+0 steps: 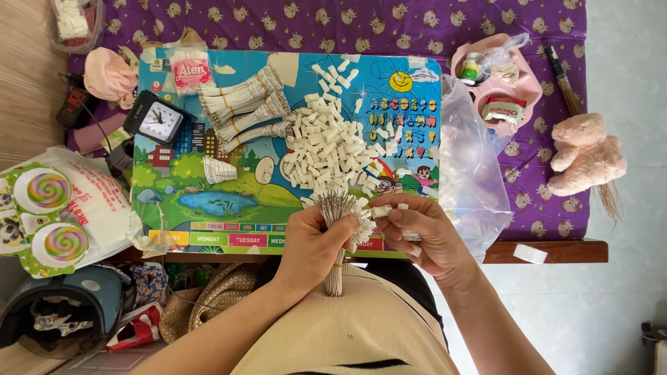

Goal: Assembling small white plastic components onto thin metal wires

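At frame centre, my left grip [313, 243] clamps a bundle of thin wire stems [335, 229]; my right grip [417, 232] pinches a small white paper piece [382, 210] beside the clear plastic bag [472, 173] of white pieces.

Both hands, left [314, 239] fisted, right [420, 232] pinching, meet at the waist.

The scene was bright and evenly lit by soft, daylight-like light, with colours saturated on the purple cloth [417, 28] and the illustrated board [229, 201]. Shadows were faint and short; a soft one lay under the pile of white pieces [326, 149] and beneath the left hand [313, 243]. The clear plastic bag [472, 173] at centre right carried pale glare, and the tiled floor [625, 298] at the right looked washed out. Focus was sharp across the centre. Edges bowed slightly from a wide lens, and the dark helmet [62, 305] at lower left sat dimmer.
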